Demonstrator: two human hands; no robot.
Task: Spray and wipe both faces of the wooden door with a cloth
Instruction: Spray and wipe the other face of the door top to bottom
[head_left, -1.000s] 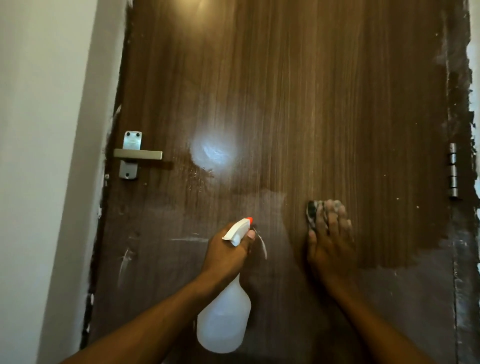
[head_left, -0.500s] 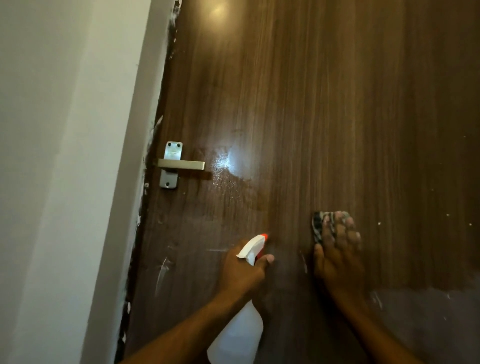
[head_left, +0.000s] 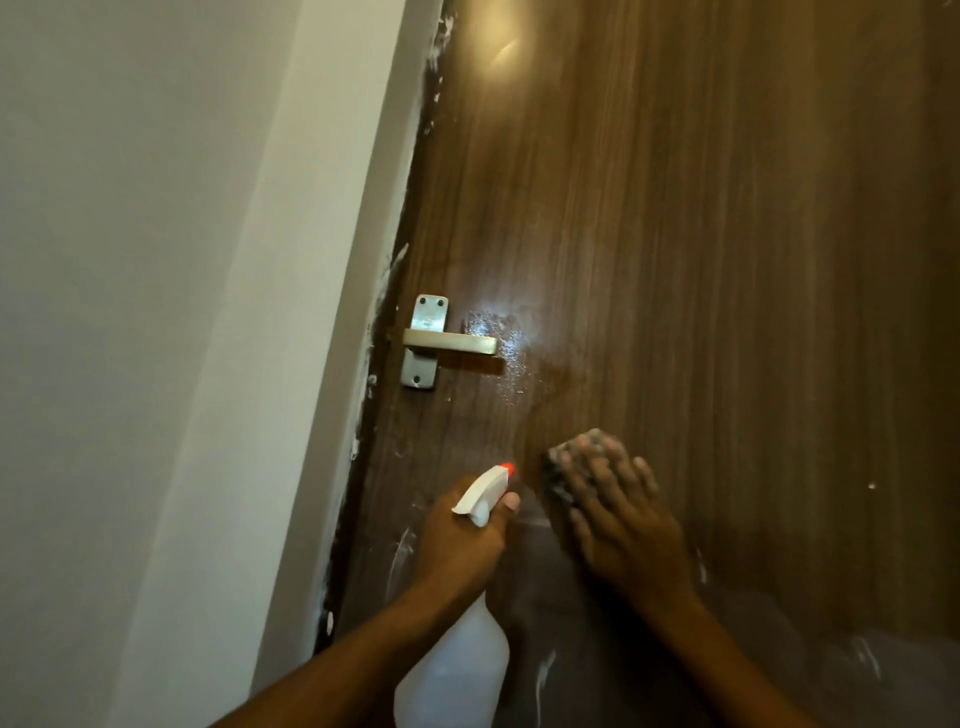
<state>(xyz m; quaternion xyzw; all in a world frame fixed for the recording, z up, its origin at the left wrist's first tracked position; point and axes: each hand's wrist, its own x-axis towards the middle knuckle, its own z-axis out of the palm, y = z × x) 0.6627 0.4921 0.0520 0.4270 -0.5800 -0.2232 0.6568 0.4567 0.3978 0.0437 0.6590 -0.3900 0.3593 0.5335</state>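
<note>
White plastic spray bottle (head_left: 457, 670), gripped by the left hand (head_left: 462, 540), hangs below the door handle (head_left: 449, 343). The right hand (head_left: 623, 530), fingers spread, presses the cloth (head_left: 563, 467) flat on the wooden door (head_left: 701, 260), now closer below-right of the handle. The droplets (head_left: 498, 353) beside the handle look next for wiping.

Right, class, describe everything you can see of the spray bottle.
The spray bottle looks like cloudy white plastic, with a white trigger head and an orange nozzle tip. The left hand holds its neck. It is roughly upright, nozzle aimed at the door, its base cut off by the picture's edge.
</note>
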